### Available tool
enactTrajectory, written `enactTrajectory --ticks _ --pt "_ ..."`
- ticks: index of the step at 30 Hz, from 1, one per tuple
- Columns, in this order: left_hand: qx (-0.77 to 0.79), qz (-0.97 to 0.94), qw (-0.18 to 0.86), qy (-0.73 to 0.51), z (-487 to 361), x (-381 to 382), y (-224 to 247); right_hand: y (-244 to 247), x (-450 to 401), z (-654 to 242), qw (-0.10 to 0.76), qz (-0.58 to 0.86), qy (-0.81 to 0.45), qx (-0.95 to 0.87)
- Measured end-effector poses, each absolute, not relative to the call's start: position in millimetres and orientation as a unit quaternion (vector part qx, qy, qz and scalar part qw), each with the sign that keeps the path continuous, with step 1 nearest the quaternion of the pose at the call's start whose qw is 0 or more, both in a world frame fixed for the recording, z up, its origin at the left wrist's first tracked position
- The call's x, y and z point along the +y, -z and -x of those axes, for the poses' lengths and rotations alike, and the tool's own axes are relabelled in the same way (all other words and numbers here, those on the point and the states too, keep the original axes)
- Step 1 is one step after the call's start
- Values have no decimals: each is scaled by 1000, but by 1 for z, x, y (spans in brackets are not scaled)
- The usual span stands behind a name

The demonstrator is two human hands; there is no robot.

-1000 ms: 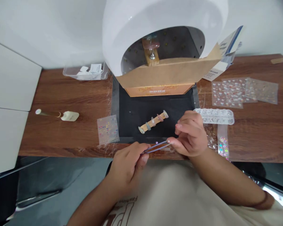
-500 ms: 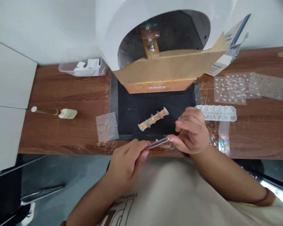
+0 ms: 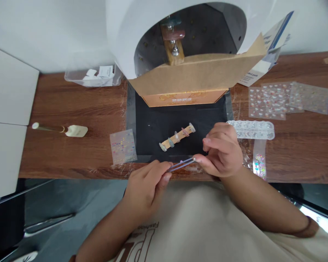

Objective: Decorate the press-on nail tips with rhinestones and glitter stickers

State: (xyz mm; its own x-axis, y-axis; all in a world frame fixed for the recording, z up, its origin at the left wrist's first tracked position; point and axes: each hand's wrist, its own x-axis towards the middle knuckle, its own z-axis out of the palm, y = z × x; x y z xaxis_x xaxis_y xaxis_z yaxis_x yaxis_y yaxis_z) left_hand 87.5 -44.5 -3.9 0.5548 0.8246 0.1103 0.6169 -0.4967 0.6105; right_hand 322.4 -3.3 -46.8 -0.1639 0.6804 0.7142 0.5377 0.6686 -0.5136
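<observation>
My left hand [image 3: 149, 187] pinches thin purple-blue tweezers [image 3: 180, 166] between thumb and fingers, above the table's front edge. Their two arms stand apart and point right. The tips reach the thumb tip of my right hand [image 3: 221, 151], where a tiny pale bit shows, too small to name. My right thumb is stretched out, apart from the loosely curled fingers, with nothing gripped between them. A small shiny gem [image 3: 181, 161] shows by the upper tweezer arm; whether it touches it I cannot tell. Beyond my hands, a wooden stick [image 3: 177, 137] bearing several glittery nail tips lies on the black mat [image 3: 150, 125].
A white dome-shaped lamp [image 3: 120, 32] stands behind an orange box [image 3: 186, 98] with its brown flap up. Left are a polish bottle [image 3: 76, 131], a sticker sheet [image 3: 123, 147] and a clear tub [image 3: 93, 78]. Right are a clear compartment case [image 3: 253, 130], a gem strip [image 3: 259, 162] and sticker sheets [image 3: 273, 100].
The view has shifted slightly. Both hands and the tweezers keep nearly the same pose, with the tips still at my right thumb.
</observation>
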Motion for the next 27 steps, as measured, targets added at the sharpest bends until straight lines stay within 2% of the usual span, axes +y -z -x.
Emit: enactTrajectory --ticks 3,7,11,16,19,27 --pt "432 -842 254 -200 -87 -43 3 46 -1 -317 566 370 -43 -736" --pt "456 -841 224 -188 -83 -37 5 47 -3 -321 568 373 -63 -731" --pt "476 -856 163 -122 -79 -24 12 49 -11 -332 570 363 -58 -735" --pt "482 -871 90 -16 -81 -9 18 52 -13 -338 471 367 -88 -797" --pt "477 -875 76 24 -83 -4 19 53 -8 -340 446 361 -109 -811" --pt "467 -883 51 2 -82 -6 13 54 6 -341 409 342 -114 -838"
